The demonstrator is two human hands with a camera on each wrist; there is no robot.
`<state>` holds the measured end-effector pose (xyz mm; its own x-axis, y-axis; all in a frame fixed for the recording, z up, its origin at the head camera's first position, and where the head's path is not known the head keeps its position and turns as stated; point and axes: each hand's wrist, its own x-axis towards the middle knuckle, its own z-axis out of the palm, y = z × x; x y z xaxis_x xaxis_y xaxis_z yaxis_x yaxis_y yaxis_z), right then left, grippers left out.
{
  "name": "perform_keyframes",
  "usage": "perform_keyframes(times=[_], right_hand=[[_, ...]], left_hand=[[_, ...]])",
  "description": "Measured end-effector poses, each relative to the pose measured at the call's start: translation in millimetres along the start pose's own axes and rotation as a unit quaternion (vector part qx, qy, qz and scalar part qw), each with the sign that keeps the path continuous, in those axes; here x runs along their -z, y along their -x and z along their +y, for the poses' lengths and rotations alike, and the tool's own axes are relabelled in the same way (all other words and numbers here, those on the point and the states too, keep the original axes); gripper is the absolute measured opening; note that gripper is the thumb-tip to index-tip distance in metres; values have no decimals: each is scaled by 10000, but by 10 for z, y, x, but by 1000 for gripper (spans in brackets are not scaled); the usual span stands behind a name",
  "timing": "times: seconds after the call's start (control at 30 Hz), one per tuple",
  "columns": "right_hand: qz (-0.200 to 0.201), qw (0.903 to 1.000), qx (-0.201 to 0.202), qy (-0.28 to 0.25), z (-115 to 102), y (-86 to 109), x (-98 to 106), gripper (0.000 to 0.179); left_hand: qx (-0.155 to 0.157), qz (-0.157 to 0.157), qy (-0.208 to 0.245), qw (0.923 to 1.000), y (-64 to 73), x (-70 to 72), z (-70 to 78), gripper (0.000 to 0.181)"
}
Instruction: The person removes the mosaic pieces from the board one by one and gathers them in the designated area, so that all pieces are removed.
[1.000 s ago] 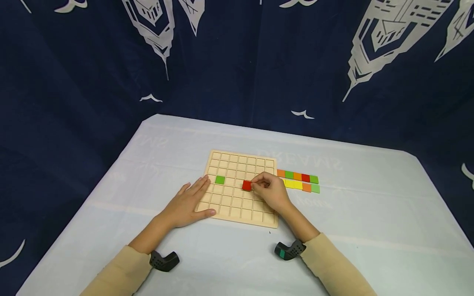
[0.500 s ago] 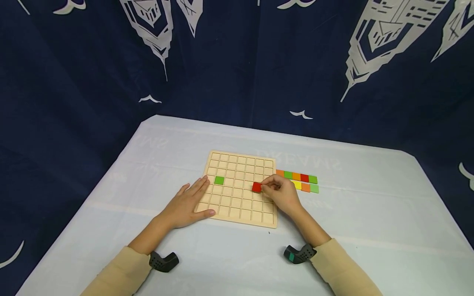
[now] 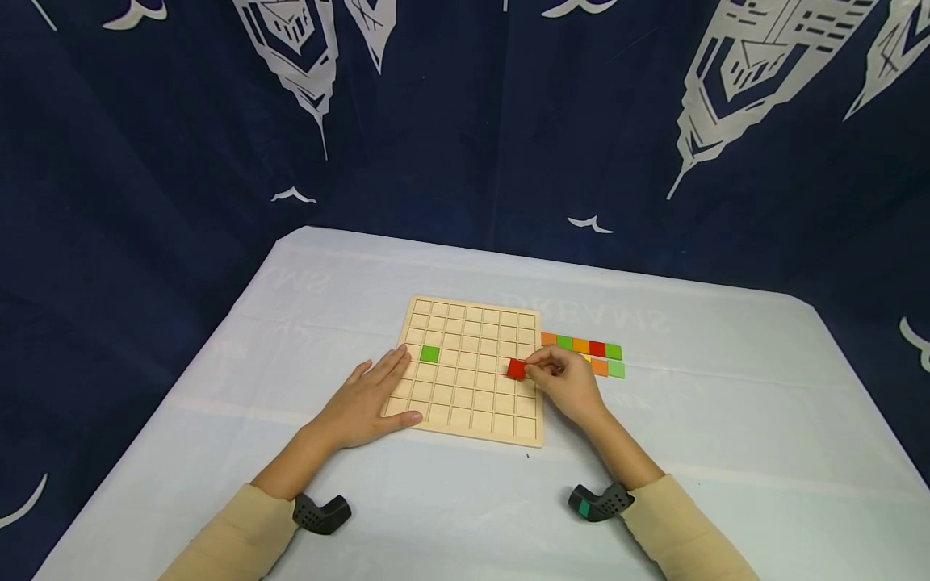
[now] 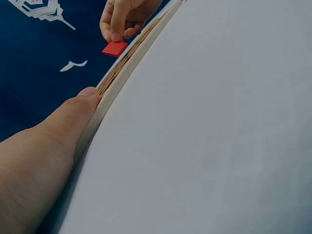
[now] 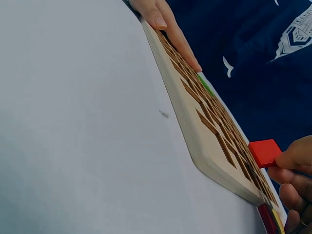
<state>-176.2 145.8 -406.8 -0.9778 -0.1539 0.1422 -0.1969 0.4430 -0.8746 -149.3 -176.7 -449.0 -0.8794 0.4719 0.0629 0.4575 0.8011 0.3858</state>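
Observation:
A wooden grid board lies on the table, with one green tile set in a square toward its left side. My left hand rests flat along the board's left edge, fingers straight and thumb at the near left corner. Between thumb and fingers, my right hand pinches a red tile over the right part of the board. In the right wrist view the red tile is held by one edge, just above the grid.
Right of the board lie two rows of coloured tiles. The far row has orange, green and red ones; the near row is partly covered by my right hand. A dark blue printed curtain hangs behind the white table.
My right hand has moved rightward across the board with the red tile in its pinch, and covers more of the near tile row. The left hand has stayed put.

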Motion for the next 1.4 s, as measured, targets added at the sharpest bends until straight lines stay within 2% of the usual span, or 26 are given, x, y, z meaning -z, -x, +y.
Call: perform_keyframes(times=[0.17,0.3,0.53,0.8,1.17,1.4], right_hand=[[85,9997,-207,48,204,-20,22,7],[116,9997,-202,9,294,-23,52,10],[219,9997,-118,75,320,7,133,9],[329,9988,-353,59,349,82,240,11],[442,9984,-338,92,459,141,360,8],[525,9973,-512,12,501,177,431,11]], left_hand=[[-1,10,-16,10000,-5,-2,-2,95],[-18,40,-8,10000,-11,-6,-6,95],[-50,113,2,9999,-25,-18,-20,94],[-54,102,30,9999,-16,-19,-16,94],[-44,88,9,10000,-5,-28,-25,94],[-27,98,45,9999,-2,-26,-15,94]])
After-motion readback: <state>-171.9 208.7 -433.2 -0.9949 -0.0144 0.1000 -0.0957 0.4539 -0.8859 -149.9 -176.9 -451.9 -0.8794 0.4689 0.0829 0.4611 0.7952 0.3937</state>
